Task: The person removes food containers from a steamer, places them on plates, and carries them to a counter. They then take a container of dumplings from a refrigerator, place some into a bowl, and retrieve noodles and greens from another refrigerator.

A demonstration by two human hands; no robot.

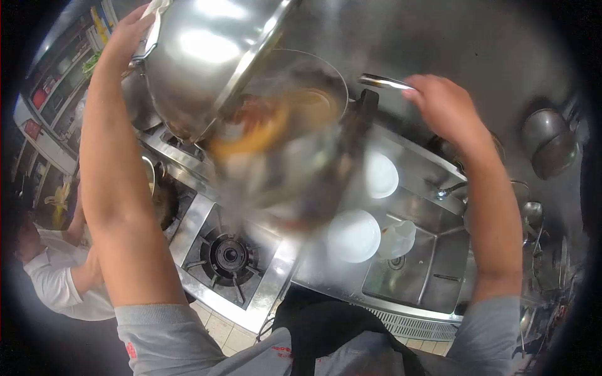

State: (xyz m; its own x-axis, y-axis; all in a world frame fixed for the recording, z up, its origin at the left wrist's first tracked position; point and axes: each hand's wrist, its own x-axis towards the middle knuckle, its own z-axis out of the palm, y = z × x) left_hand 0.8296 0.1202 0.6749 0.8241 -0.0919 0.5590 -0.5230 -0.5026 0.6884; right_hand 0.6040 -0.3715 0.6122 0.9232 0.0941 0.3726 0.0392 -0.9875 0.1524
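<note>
My left hand [130, 36], at the upper left, grips the handle of a large metal wok [200, 53] with a white cloth [153, 28] between. The wok is tilted up on its side. Below and right of its rim, brownish food [254, 119] and a pot [282, 182] are blurred by motion and steam. My right hand [442, 103], to the right, has its fingers wrapped round a shiny metal handle [385, 82]. The far end of that handle points toward the pot area, and what it joins is unclear.
A gas burner [230, 254] lies below the wok. White plates [354, 236] stand beside a metal sink [439, 276] with a tap [448, 190]. Another person [63, 276] is at the lower left near a second wok [164, 200]. Pans [547, 128] hang at the right.
</note>
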